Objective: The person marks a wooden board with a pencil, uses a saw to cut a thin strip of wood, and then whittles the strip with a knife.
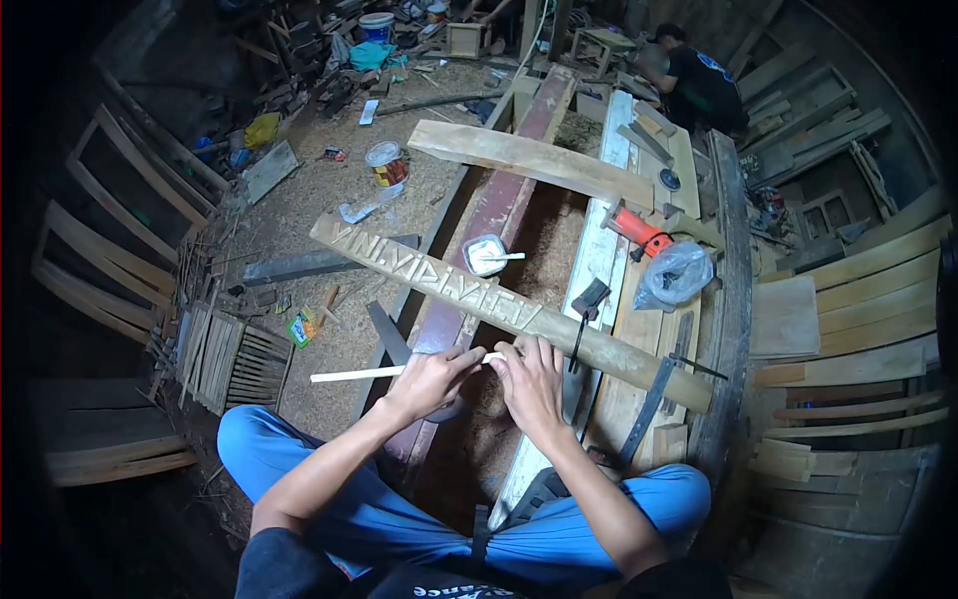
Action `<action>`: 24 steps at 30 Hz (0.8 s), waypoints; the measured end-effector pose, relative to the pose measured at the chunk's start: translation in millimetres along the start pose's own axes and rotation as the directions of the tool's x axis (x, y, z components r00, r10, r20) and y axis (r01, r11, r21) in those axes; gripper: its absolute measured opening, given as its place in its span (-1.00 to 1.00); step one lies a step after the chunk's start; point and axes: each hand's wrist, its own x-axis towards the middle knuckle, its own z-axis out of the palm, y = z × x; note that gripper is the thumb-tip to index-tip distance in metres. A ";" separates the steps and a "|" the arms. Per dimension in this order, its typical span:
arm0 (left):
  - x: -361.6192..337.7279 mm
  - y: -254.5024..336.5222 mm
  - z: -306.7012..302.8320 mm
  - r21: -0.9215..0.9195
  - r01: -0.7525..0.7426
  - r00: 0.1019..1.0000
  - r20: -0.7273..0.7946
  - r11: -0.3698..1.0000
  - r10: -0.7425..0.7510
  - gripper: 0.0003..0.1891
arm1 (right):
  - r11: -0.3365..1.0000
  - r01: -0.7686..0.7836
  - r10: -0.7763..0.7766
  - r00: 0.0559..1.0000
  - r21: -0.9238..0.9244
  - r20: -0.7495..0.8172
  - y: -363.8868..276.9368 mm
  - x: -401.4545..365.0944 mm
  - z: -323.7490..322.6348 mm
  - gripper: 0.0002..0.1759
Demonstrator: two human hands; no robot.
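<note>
My left hand (432,382) is closed around a thin pale wooden strip (351,375), whose long end sticks out to the left. Against its other end, my right hand (529,384) is closed, fingers pinched together; the tip between my hands is mostly hidden. Just beyond them lies a long wooden board (599,351) with raised pale letters reading "VINI.VIDI.VICI" or similar. Behind that board stands a small white tub (485,256) of white paste with a stick in it. A hammer (591,298) with a dark head rests by the board.
An orange power tool (639,230) and a clear plastic bag (674,275) sit to the right. Another plank (529,158) crosses the maroon beam (544,115) farther back. A tin can (386,165) stands on the sawdust floor. A person (699,85) crouches at the back right.
</note>
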 end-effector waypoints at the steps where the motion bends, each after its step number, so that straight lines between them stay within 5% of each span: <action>1: -3.6 1.5 4.0 -0.009 0.000 1.000 0.008 1.000 0.000 -0.65 | 0.999 0.036 -0.036 0.999 -0.008 0.028 -1.5 -5.1 -5.1 -0.78; 5: -13.0 0.3 9.6 0.068 0.020 0.979 0.202 0.997 -0.033 -0.69 | 0.997 0.080 -0.077 0.986 -0.012 0.145 9.9 -34.6 0.5 -0.78; 7: -16.4 -6.2 22.3 0.034 -0.111 0.988 0.108 0.993 0.107 -0.73 | 0.995 0.087 -0.078 0.986 -0.052 0.149 11.2 -40.1 2.9 -0.85; 15: -13.5 -12.5 12.3 -0.082 -0.028 0.999 -0.035 0.996 0.025 -0.78 | 0.999 -0.001 0.007 0.994 -0.054 0.108 -10.5 -24.1 7.4 -0.88; 20: -21.6 -24.1 17.7 0.039 -0.031 0.994 0.108 0.999 0.026 -0.70 | 0.989 0.072 -0.050 0.985 -0.128 0.168 -11.5 -24.8 24.5 -0.85; 24: -22.8 -28.4 20.8 -0.033 0.004 0.995 0.099 0.999 -0.001 -0.63 | 0.990 0.055 -0.029 0.980 -0.127 0.196 -5.0 -17.9 26.8 -0.92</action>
